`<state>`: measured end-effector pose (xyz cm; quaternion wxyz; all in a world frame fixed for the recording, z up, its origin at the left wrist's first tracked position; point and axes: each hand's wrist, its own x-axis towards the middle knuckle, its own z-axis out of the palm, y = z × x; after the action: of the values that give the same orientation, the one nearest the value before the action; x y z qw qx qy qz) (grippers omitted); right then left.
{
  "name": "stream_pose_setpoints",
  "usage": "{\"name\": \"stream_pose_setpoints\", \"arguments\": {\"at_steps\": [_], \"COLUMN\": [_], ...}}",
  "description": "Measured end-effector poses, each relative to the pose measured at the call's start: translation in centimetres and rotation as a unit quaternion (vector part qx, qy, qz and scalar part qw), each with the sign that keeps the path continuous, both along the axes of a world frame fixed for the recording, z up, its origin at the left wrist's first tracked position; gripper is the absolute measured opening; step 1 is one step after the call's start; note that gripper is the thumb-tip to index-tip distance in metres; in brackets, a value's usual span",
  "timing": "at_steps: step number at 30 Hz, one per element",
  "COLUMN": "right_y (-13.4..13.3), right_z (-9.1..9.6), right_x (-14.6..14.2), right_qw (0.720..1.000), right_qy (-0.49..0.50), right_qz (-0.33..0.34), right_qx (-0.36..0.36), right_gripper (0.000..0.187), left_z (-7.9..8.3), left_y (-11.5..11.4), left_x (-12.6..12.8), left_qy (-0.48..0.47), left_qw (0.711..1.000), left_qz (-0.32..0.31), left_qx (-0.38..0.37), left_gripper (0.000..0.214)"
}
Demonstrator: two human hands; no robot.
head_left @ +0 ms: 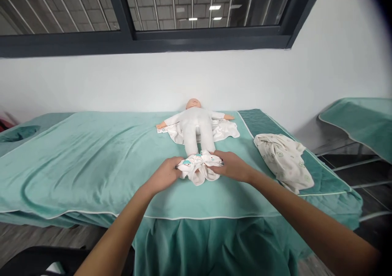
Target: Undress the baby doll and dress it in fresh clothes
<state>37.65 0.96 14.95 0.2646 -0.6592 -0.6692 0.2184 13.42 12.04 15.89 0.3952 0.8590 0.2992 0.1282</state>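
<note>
A baby doll point(196, 119) with a white cloth body lies on its back on the green bed, its head toward the wall and its legs toward me. At its feet, a bunched pair of white printed baby pants point(199, 165) covers the ends of the legs. My left hand point(165, 172) grips the left side of the pants, thumb on top. The right side is pinched by my right hand point(231, 165). Beneath the doll's arms and back a white baby shirt point(225, 130) lies spread open. The doll's feet are mostly hidden by the gathered fabric.
A crumpled cream patterned cloth point(283, 159) lies to the right on the green bed cover point(92, 165). Behind stand a white wall point(137, 84) and a dark window frame point(199, 41). Metal bars point(358, 165) of another bed show at right. A black object point(36, 259) is at lower left.
</note>
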Motion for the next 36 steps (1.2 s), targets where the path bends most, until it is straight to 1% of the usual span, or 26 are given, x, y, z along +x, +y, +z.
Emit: {"name": "stream_pose_setpoints", "arguments": {"at_steps": [2,6,9,11,12,14,17,19,20,22,23,25,26,29,31,33,34,36], "right_y": [-0.9,-2.2,-2.2,-1.7,-1.4,-0.8,-0.3,-0.1,-0.1,0.0,0.0,0.1,0.1,-0.1,-0.4,-0.7,-0.9,-1.0], "right_z": [1.0,3.7,6.8,9.5,10.9,13.9,18.1,20.3,21.2,22.7,23.2,24.0,24.2,24.3,24.3,24.3,24.3,24.3], "right_x": [-0.2,-0.4,-0.2,0.0,0.1,0.3,0.4,0.3,0.3,0.0,-0.2,-0.7,-1.1,-2.0,-2.3,-2.2,-1.8,-0.6], "right_qw": [0.999,0.989,0.979,0.975,0.975,0.979,0.985,0.990,0.991,0.992,0.992,0.989,0.985,0.970,0.963,0.967,0.973,0.985], "right_qy": [0.025,0.079,0.098,0.088,0.073,0.044,0.040,0.055,0.060,0.058,0.049,0.033,0.031,0.046,0.043,0.007,-0.023,-0.071], "right_qz": [0.021,0.094,0.136,0.166,0.178,0.186,0.163,0.131,0.115,0.095,0.094,0.104,0.111,0.123,0.120,0.098,0.080,0.031], "right_qx": [-0.019,-0.079,-0.120,-0.121,-0.109,-0.076,-0.028,0.009,0.028,0.058,0.071,0.105,0.128,0.207,0.238,0.236,0.216,0.151], "right_gripper": [0.040,0.039,0.047,0.048,0.048,0.046,0.041,0.037,0.035,0.032,0.032,0.033,0.034,0.037,0.037,0.037,0.038,0.041], "left_z": [1.0,3.4,5.8,7.8,9.0,11.6,16.0,18.6,19.7,21.1,21.4,21.5,21.3,20.4,20.0,20.0,20.1,20.2], "left_y": [-0.6,-1.4,-0.9,-0.1,0.3,1.1,1.5,1.2,0.9,0.3,0.0,-0.4,-0.6,-1.2,-1.5,-1.4,-1.1,-0.4], "left_x": [-0.5,-1.4,-1.6,-1.7,-1.7,-1.6,-1.6,-1.6,-1.5,-1.3,-1.1,-0.6,-0.3,0.6,0.8,0.7,0.4,-0.3], "left_qy": [-0.003,-0.019,-0.102,-0.159,-0.174,-0.171,-0.103,-0.045,-0.023,-0.005,-0.010,-0.041,-0.062,-0.135,-0.182,-0.192,-0.174,-0.107], "left_qw": [0.999,0.992,0.972,0.955,0.949,0.950,0.969,0.980,0.984,0.990,0.992,0.994,0.994,0.988,0.982,0.981,0.985,0.993], "left_qz": [-0.018,-0.031,-0.039,-0.062,-0.078,-0.114,-0.142,-0.131,-0.118,-0.081,-0.061,-0.028,-0.018,-0.022,-0.010,0.002,-0.001,-0.020], "left_qx": [-0.042,-0.118,-0.207,-0.244,-0.250,-0.236,-0.174,-0.140,-0.130,-0.118,-0.112,-0.098,-0.090,-0.070,-0.047,-0.015,0.002,0.040], "left_gripper": [0.004,0.004,0.014,0.021,0.023,0.027,0.031,0.033,0.031,0.024,0.021,0.018,0.019,0.021,0.020,0.019,0.020,0.023]}}
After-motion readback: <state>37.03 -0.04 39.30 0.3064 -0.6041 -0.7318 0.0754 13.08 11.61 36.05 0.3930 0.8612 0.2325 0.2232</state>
